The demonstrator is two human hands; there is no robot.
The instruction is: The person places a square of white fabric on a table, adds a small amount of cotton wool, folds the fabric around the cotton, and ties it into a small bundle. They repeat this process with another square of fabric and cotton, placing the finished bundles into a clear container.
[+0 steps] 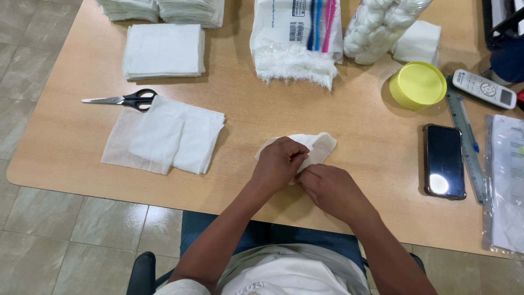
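Head view, looking down at a light wooden surface where a seated person works with two bare hands. Near the middle of the front edge lies a small white gauze piece, partly folded. The left hand rests on top of it with fingers curled down, pressing and pinching the cloth. The right hand sits just beside it, touching the left, its fingertips closed on the near edge of the same piece.

Toward the left edge lie loose white gauze squares, overlapping one another. Black-handled scissors lie closed just behind them, blades pointing to the left edge, handles touching the top square. Farther back sits a neat stack of folded gauze, and more stacks reach the far edge.

At the far middle stands an opened plastic pack of gauze with a frayed white end spilling out. Beside it lies a clear bag of cotton balls. A round yellow lid sits to the right of them. Near the right edge a dark phone lies face up, with a ruler alongside it, a white remote control behind, and papers in a clear sleeve at the edge.
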